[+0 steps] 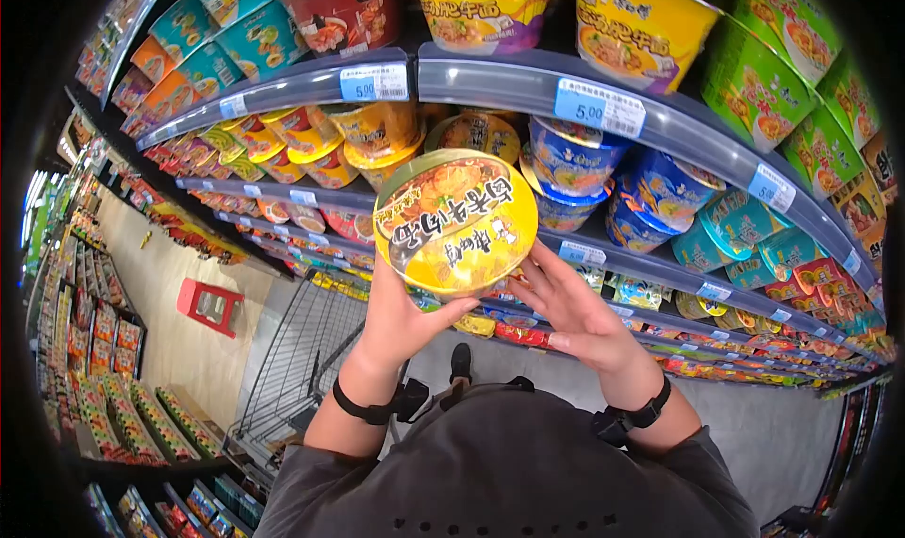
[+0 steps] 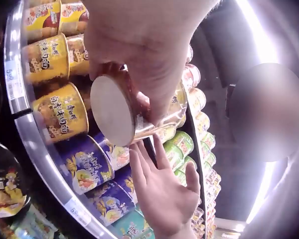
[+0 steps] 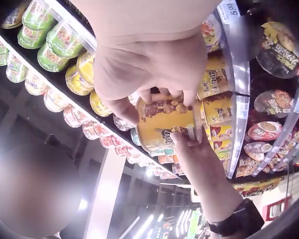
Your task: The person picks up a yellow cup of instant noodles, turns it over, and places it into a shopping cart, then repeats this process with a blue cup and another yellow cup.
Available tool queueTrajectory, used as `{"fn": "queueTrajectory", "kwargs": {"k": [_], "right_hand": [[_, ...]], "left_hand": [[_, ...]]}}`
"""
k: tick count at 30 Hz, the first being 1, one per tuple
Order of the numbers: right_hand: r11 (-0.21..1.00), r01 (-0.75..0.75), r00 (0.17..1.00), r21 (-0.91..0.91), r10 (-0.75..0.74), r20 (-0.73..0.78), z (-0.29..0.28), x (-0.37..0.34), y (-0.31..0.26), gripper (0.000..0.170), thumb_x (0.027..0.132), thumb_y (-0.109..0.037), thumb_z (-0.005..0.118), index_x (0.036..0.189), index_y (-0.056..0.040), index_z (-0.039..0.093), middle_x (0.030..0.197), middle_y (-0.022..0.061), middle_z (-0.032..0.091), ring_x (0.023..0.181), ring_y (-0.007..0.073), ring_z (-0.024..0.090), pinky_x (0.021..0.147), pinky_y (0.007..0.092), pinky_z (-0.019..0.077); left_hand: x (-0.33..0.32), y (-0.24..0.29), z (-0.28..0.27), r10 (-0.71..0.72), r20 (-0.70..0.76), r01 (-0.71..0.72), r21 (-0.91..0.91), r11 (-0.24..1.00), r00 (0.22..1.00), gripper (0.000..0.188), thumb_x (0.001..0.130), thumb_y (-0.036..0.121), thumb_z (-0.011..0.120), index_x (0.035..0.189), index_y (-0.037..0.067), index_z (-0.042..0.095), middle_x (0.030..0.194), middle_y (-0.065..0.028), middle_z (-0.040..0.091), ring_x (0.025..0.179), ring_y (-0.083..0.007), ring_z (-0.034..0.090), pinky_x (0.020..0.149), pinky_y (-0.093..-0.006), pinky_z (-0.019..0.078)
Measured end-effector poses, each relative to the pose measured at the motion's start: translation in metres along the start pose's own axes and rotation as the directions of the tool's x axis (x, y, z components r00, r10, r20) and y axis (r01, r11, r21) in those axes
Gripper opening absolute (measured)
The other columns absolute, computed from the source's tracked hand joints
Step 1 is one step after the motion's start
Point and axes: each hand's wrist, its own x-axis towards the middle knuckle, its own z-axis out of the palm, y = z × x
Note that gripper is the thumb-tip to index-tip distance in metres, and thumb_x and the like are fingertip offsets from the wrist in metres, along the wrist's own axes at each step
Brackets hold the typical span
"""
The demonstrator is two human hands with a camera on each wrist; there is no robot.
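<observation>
A yellow instant noodle bowl [image 1: 471, 246], its printed lid facing up, is held in front of the shelves. My left hand [image 1: 403, 314] grips its left and near side, with the thumb along the lower side. Fairly straight fingers of my right hand [image 1: 577, 310] reach to the bowl's right side. In the left wrist view the bowl's pale bottom [image 2: 111, 110] shows, and the right palm faces up with spread fingers at the rim. The right wrist view shows the bowl's side [image 3: 162, 124] between both hands.
Curved shelves [image 1: 528, 85] hold stacked yellow, blue, green and teal noodle bowls, with price tags [image 1: 599, 104] along their edges. A wire shopping cart [image 1: 302, 349] stands at the left. Beyond it a red step stool [image 1: 211, 306] sits on the aisle floor.
</observation>
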Motion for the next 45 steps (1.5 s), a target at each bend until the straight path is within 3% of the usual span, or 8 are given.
{"fn": "queueTrajectory", "kwargs": {"k": [6, 9, 19, 21, 25, 28, 30, 45], "right_hand": [[0.985, 0.093, 0.992, -0.143, -0.104, -0.074, -0.014, 0.048, -0.001, 0.099, 0.087, -0.015, 0.069, 0.165, 0.0002, 0.01, 0.174, 0.0174, 0.006, 0.161, 0.0341, 0.002, 0.128, 0.0527, 0.0072], [0.979, 0.092, 0.987, -0.183, -0.113, -0.11, -0.02, 0.063, 0.0, 0.098, 0.087, -0.015, 0.068, 0.165, 0.0005, 0.011, 0.174, 0.0176, 0.006, 0.162, 0.0346, 0.002, 0.128, 0.0523, 0.0064], [0.971, 0.044, 0.993, -0.233, -0.067, -0.094, -0.032, 0.081, 0.0, 0.092, 0.087, -0.003, 0.064, 0.164, 0.0039, 0.014, 0.175, 0.0167, -0.001, 0.162, 0.0271, -0.002, 0.129, 0.0458, 0.0051], [0.973, 0.044, 0.993, -0.226, -0.069, -0.101, -0.035, 0.083, 0.001, 0.091, 0.088, -0.003, 0.063, 0.164, 0.0038, 0.014, 0.175, 0.0168, 0.0, 0.162, 0.0271, -0.002, 0.129, 0.0461, 0.0058], [0.978, 0.046, 0.992, -0.204, -0.068, -0.104, -0.039, 0.084, 0.001, 0.091, 0.089, -0.003, 0.064, 0.164, 0.0039, 0.014, 0.175, 0.0169, 0.002, 0.162, 0.0281, 0.002, 0.129, 0.0472, 0.0076], [0.985, 0.031, 0.997, -0.171, -0.043, -0.07, -0.038, 0.079, -0.002, 0.089, 0.091, -0.004, 0.064, 0.164, 0.004, 0.015, 0.174, 0.018, 0.006, 0.161, 0.0291, 0.006, 0.129, 0.0475, 0.0092], [0.981, 0.01, 0.999, -0.193, -0.019, -0.044, -0.041, 0.072, -0.003, 0.087, 0.092, -0.005, 0.064, 0.164, 0.0041, 0.015, 0.174, 0.0186, 0.008, 0.161, 0.0294, 0.008, 0.129, 0.0474, 0.0101], [0.991, -0.052, 0.999, -0.123, 0.05, -0.021, -0.041, -0.04, -0.025, 0.073, 0.096, -0.012, 0.061, 0.159, 0.0062, 0.028, 0.169, 0.0255, 0.022, 0.158, 0.036, 0.021, 0.128, 0.0492, 0.0175]], "left_hand": [[0.068, -0.009, -0.003, 0.031, -0.064, -0.045, -0.222, 0.974, 0.997, 0.12, 0.07, 0.018, 0.094, 0.159, -0.005, 0.016, 0.15, -0.021, 0.045, 0.14, -0.0296, 0.047, 0.116, -0.0416, 0.039], [0.095, -0.029, -0.005, 0.117, -0.057, -0.121, -0.09, 0.989, 0.992, 0.125, 0.07, 0.018, 0.094, 0.16, -0.006, 0.011, 0.152, -0.0223, 0.042, 0.141, -0.0305, 0.047, 0.117, -0.0419, 0.0375], [0.134, -0.051, 0.004, -0.021, 0.008, 0.022, -0.169, 0.985, 1.0, 0.109, 0.073, 0.021, 0.092, 0.153, -0.006, 0.023, 0.142, -0.0245, 0.05, 0.131, -0.0345, 0.053, 0.111, -0.0435, 0.0415], [0.139, -0.054, 0.006, 0.148, -0.051, -0.15, -0.046, 0.988, 0.988, 0.111, 0.074, 0.021, 0.092, 0.154, -0.007, 0.021, 0.141, -0.0258, 0.05, 0.13, -0.0365, 0.054, 0.111, -0.0441, 0.0416], [0.142, -0.059, 0.013, 0.136, -0.053, -0.14, -0.077, 0.987, 0.989, 0.112, 0.074, 0.022, 0.092, 0.154, -0.008, 0.02, 0.14, -0.0277, 0.049, 0.129, -0.0394, 0.053, 0.111, -0.0454, 0.0411], [0.143, -0.054, 0.017, 0.153, -0.069, -0.151, 0.037, 0.988, 0.986, 0.099, 0.079, 0.009, 0.087, 0.153, -0.001, 0.021, 0.142, -0.0192, 0.048, 0.13, -0.0279, 0.052, 0.111, -0.0414, 0.0414], [0.145, -0.055, 0.022, 0.151, -0.14, -0.143, 0.069, 0.987, 0.979, 0.113, 0.075, 0.024, 0.092, 0.154, -0.01, 0.019, 0.143, -0.0305, 0.044, 0.132, -0.0436, 0.049, 0.112, -0.048, 0.0386], [0.123, -0.046, 0.035, 0.327, -0.22, -0.208, 0.433, 0.877, 0.919, 0.113, 0.082, 0.025, 0.088, 0.158, -0.012, 0.013, 0.149, -0.0348, 0.044, 0.138, -0.0477, 0.047, 0.116, -0.0466, 0.0389]]}}
